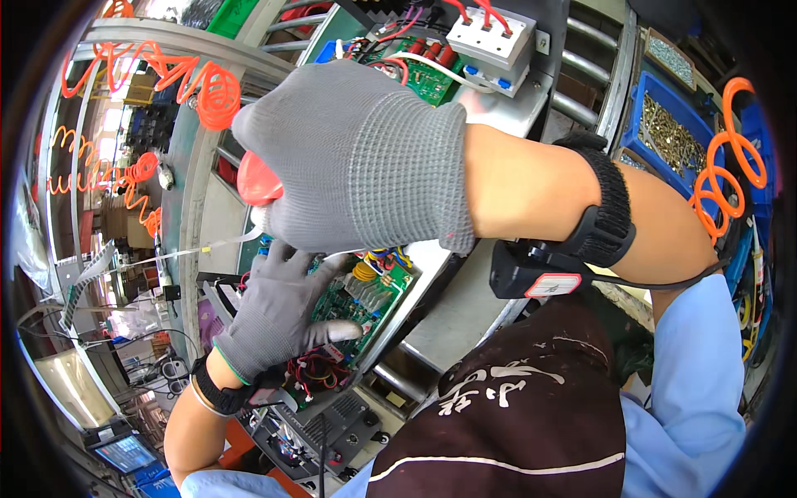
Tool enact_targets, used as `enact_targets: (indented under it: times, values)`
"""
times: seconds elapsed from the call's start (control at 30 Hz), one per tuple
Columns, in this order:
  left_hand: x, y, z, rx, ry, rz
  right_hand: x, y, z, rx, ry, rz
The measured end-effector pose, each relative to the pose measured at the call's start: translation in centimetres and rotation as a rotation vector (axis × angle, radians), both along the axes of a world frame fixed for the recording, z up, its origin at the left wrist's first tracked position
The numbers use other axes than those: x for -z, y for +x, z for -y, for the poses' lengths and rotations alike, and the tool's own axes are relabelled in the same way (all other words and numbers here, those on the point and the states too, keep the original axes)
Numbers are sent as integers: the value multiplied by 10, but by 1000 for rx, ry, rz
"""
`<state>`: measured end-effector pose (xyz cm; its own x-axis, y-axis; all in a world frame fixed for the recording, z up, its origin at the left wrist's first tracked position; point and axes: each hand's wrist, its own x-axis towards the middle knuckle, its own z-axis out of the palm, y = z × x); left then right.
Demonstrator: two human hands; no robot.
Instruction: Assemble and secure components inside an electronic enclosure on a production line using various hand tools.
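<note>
My right hand (320,153), in a grey knit glove, is closed around a red rounded object (259,180). Only part of that object shows beside the fingers, so its kind is unclear. Below it, my left hand (278,303), also gloved in grey, reaches over a green circuit board (378,290) in a metal chassis. Its thumb is spread away from the fingers, and the fingertips are partly hidden under my right hand. Coloured wires (320,371) bunch by the left wrist. A thin whitish strip (187,251) runs left from near my right hand.
A grey block with red cables (490,50) sits at the chassis's far end. Metal rollers (573,108) run beneath. At right stands a blue bin (635,116) of small fasteners, near an orange coiled hose (722,166). Another coiled hose (217,95) hangs at left. A screen (124,454) glows lower left.
</note>
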<state>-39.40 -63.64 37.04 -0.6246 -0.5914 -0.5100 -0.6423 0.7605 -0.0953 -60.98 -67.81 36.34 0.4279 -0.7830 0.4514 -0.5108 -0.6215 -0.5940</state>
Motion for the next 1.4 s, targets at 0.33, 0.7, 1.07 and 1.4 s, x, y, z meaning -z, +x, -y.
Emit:
enact_targets:
  times: [0.33, 0.7, 1.07, 1.4]
  values:
    - [1, 9, 3, -3, -6, -38, 1, 10, 9, -45, -19, -25]
    - [6, 17, 7, 64, -34, -67, 11, 25, 2, -35, -118, -15]
    - [-36, 26, 13, -86, 191, -290, 6, 24, -7, 12, -114, 17]
    - [-135, 35, -121, -431, -360, -626, -10, 18, -26, 4, -78, -15]
